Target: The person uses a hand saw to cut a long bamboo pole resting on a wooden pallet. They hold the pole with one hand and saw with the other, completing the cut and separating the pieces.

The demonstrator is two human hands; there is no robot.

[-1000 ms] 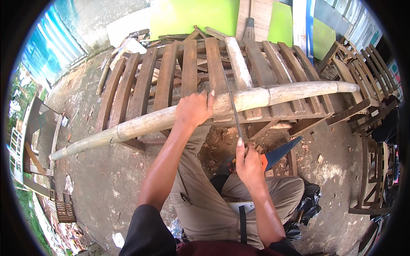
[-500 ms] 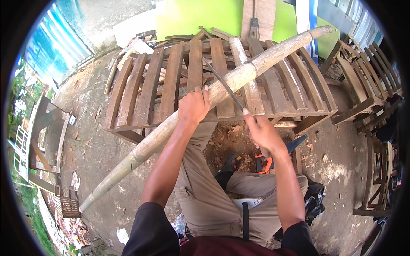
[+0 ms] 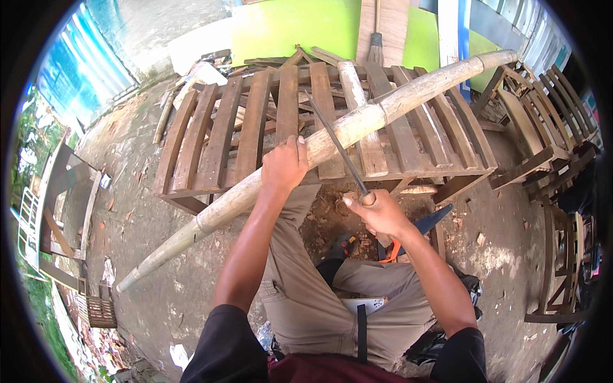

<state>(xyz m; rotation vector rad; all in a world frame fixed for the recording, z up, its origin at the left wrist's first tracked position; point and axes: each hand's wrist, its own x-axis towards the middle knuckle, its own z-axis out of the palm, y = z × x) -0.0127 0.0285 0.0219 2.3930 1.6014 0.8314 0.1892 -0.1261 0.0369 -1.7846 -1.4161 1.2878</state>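
A long pale bamboo pole [image 3: 421,94] lies slantwise over a slatted wooden bench [image 3: 253,127], its far end up at the right and its near end sticking out past the bench at the lower left. My left hand [image 3: 285,164] is closed around the pole near the bench's front edge. In my right hand [image 3: 381,214] is the wooden handle of a long, narrow knife [image 3: 350,163]. Its dark blade points away from me and crosses the pole just right of my left hand. Whether the edge touches the bamboo, I cannot tell.
Under the bench's right side is a handsaw [image 3: 433,220] with a blue blade and orange handle, near my foot. Scrap wood [image 3: 297,57] is piled behind the bench. A broom [image 3: 375,48] leans at the back. Wooden slatted furniture [image 3: 543,127] stands to the right.
My right hand has drawn the knife back toward me and slightly left. The pole has shifted a little to the right and lies at a flatter slant, still gripped by my left hand.
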